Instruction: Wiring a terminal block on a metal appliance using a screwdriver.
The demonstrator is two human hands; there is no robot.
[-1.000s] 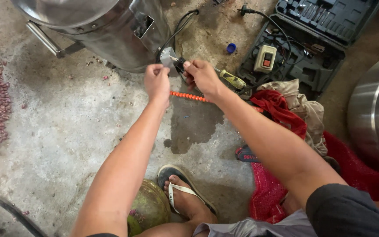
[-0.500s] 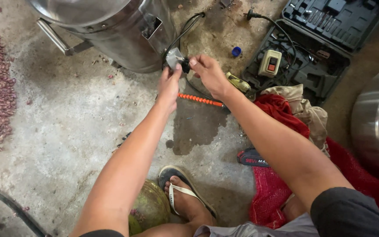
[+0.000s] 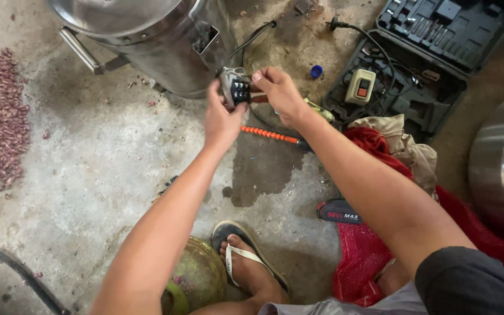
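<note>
Steel drum (image 3: pixel 164 41) lies tipped on the concrete, wires running from it. Open black tool case (image 3: pixel 421 52) holds a beige switch box (image 3: pixel 360 86) and cable. Your left hand (image 3: pixel 221 116) grips the small black switch block (image 3: pixel 237 90) beside the drum; your right hand (image 3: pixel 278 92) pinches its edge.

Head camera, steep downward view, close over concrete floor (image 3: pixel 88 175).

1. Both forearms reach forward and meet just in front of the steel drum (image 3: pixel 164 52).
2. The left hand (image 3: pixel 221 119) is raised, fingers curled in a grip, thumb up, nearest the drum.
3. The right hand (image 3: pixel 279 93) sits just beside it, fingertips pinched together, wrist bent inward.
</note>
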